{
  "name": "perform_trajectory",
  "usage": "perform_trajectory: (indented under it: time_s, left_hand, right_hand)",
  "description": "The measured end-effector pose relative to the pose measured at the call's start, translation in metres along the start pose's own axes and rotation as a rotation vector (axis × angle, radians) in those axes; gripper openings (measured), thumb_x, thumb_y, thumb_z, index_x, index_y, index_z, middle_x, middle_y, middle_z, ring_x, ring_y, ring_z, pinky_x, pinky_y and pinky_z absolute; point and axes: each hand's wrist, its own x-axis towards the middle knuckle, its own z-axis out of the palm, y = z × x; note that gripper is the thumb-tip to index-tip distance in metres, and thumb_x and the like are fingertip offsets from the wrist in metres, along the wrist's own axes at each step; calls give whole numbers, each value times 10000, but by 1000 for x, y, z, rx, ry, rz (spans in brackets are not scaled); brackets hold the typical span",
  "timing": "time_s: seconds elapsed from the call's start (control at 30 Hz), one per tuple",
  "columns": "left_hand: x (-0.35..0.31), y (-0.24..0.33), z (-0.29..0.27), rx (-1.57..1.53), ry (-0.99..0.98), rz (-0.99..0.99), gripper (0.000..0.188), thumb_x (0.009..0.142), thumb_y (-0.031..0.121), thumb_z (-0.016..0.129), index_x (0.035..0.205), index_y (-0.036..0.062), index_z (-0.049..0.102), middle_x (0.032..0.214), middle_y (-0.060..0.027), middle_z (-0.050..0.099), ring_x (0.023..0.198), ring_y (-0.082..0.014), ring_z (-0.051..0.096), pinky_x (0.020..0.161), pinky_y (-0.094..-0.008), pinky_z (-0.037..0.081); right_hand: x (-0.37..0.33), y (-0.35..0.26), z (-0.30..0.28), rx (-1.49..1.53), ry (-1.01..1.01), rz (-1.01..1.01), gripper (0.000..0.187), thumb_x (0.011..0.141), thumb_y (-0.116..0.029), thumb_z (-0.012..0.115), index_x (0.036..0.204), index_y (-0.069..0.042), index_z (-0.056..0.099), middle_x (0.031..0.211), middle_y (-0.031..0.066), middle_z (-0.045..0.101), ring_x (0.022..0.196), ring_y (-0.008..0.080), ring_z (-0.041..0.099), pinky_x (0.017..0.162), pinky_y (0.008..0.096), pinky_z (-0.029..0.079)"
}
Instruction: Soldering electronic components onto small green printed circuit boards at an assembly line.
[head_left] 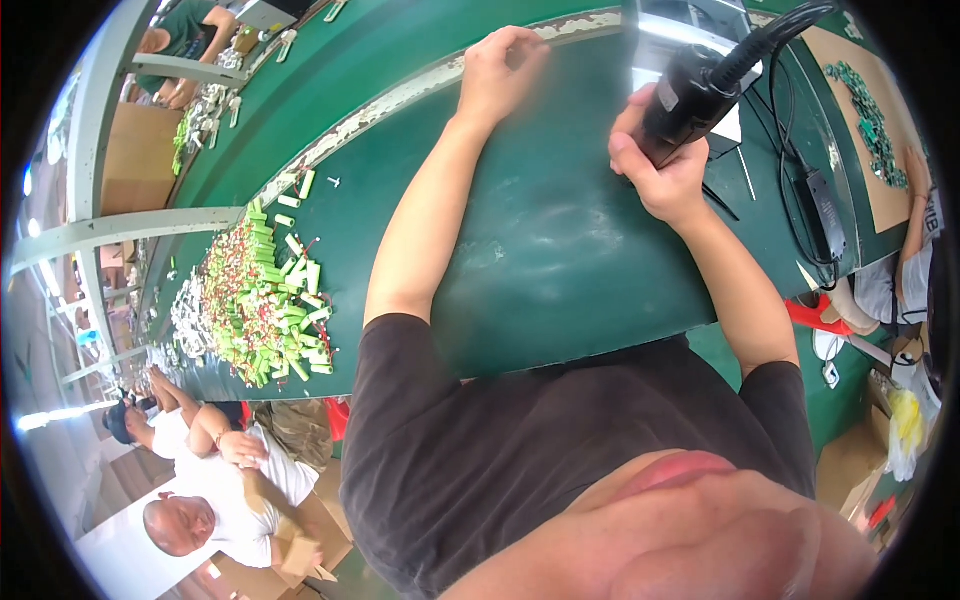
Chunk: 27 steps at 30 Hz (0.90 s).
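A black corded electric screwdriver is gripped in my right hand, its fingers wrapped round the body and its thick cable leaving from the upper end. The tool's tip is hidden by the hand. Over by the bench's far rail, my left hand has its fingers curled in toward the thumb. The fingertips are smeared, and whatever they may hold cannot be made out. Behind the screwdriver stands a shiny, pale box-like fixture, partly covered by the tool and hand.
Green batteries with red wires lie heaped on the green bench at left. A black inline cable box lies at right, near a cardboard sheet with small green boards. Other people sit at left and far left; another person's arm shows at right.
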Motion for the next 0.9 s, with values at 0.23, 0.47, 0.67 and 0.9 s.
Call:
perform_trajectory:
  time_s: [0.23, 0.47, 0.67, 0.9]
  left_hand:
    - [1, 4, -2, 35, 30, 26, 177, 850, 190, 777, 918, 29, 752, 913, -135, 745, 861, -295, 719, 794, -389, 574]
    - [-1, 10, -6, 0, 50, -8, 215, 920, 242, 774, 950, 29, 764, 892, -112, 761, 791, -223, 727, 737, -338, 570]
    - [0, 17, -9, -107, 76, -60, 138, 922, 152, 782, 987, 38, 739, 791, -32, 717, 732, -93, 638, 719, -270, 536]
    - [-1, 7, -3, -308, 14, -184, 184, 900, 68, 791, 1058, 4, 722, 897, -46, 743, 811, -92, 666, 781, -263, 557]
  right_hand:
    - [2, -1, 1, 55, 10, 12, 423, 922, 87, 608, 1295, -13, 435, 813, 81, 598, 664, 130, 566, 605, 284, 487]
    - [2, -2, 0, 59, -15, 11, 416, 924, 83, 610, 1290, -10, 433, 802, 80, 594, 653, 130, 562, 605, 289, 488]
    - [2, 0, 1, 57, -21, -45, 421, 934, 79, 609, 1307, -9, 432, 797, 82, 600, 656, 130, 563, 604, 283, 482]
    - [3, 2, -3, -18, -46, -100, 448, 924, 86, 621, 1330, -1, 454, 800, 81, 617, 665, 141, 581, 604, 285, 481]
